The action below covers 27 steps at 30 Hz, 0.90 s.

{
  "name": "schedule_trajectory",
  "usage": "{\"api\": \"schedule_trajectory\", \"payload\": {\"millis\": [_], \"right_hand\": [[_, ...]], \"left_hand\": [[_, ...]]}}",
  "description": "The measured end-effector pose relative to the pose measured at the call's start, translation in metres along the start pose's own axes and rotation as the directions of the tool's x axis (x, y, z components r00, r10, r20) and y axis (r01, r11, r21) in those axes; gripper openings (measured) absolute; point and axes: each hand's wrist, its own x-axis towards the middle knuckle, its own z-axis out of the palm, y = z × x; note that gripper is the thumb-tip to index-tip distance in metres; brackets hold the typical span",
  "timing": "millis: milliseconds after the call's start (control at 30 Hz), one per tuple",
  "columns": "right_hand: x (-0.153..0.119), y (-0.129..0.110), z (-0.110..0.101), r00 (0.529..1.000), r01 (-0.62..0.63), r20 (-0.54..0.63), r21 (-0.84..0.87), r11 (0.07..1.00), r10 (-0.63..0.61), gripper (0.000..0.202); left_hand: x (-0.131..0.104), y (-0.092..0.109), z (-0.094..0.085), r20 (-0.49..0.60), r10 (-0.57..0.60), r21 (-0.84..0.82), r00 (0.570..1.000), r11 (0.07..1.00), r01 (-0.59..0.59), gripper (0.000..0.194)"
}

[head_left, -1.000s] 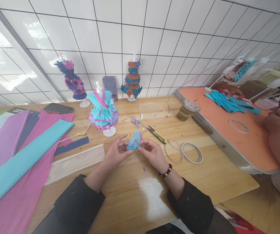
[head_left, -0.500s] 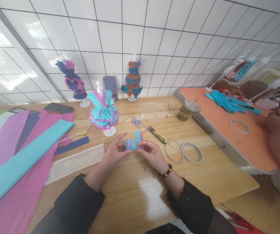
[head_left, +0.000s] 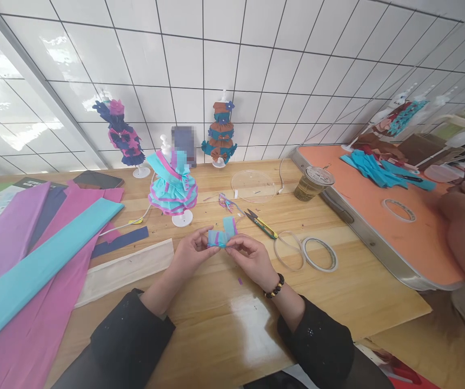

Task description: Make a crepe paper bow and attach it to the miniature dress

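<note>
Fingers: left hand [head_left: 194,246] and right hand [head_left: 251,256] both pinch the turquoise strip [head_left: 217,238]; place: strip in front and right of the turquoise dress [head_left: 171,189]; risk: folds could spring open, should either pinch slacken

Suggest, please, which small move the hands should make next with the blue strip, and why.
Probably the right hand should fold down the upright end of the blue strip while the left hand pinches the other side. Both hands grip the strip near its lower edge, and the end beside the right hand sticks up free.
</note>
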Motion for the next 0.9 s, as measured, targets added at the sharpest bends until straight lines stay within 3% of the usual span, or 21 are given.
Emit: {"api": "schedule_trajectory", "payload": {"millis": [100, 200, 400, 900], "right_hand": [[0.0001, -0.0042, -0.0009, 0.999, 0.052, 0.006, -0.033, 0.998, -0.052, 0.008], [0.0003, -0.0047, -0.0019, 0.998, 0.066, 0.002, -0.039, 0.997, -0.066, 0.008], [0.0009, -0.0003, -0.0009, 0.999, 0.042, 0.007, 0.003, 0.999, -0.042, 0.010], [0.0000, 0.0018, 0.0025, 0.983, -0.173, 0.085, 0.158, 0.972, 0.161, 0.020]], "left_hand": [[0.0002, -0.0006, 0.0001, 0.080, -0.007, -0.035, 0.997, 0.999, 0.010, 0.027], [-0.0003, -0.0009, 0.0004, 0.073, 0.001, -0.057, 0.997, 0.998, 0.004, 0.017], [-0.0019, 0.0022, 0.0009, 0.078, 0.023, -0.094, 0.997, 0.995, -0.016, 0.021], [-0.0032, 0.0059, 0.0009, 0.023, -0.022, -0.058, 0.999, 0.998, 0.024, 0.034]]}}
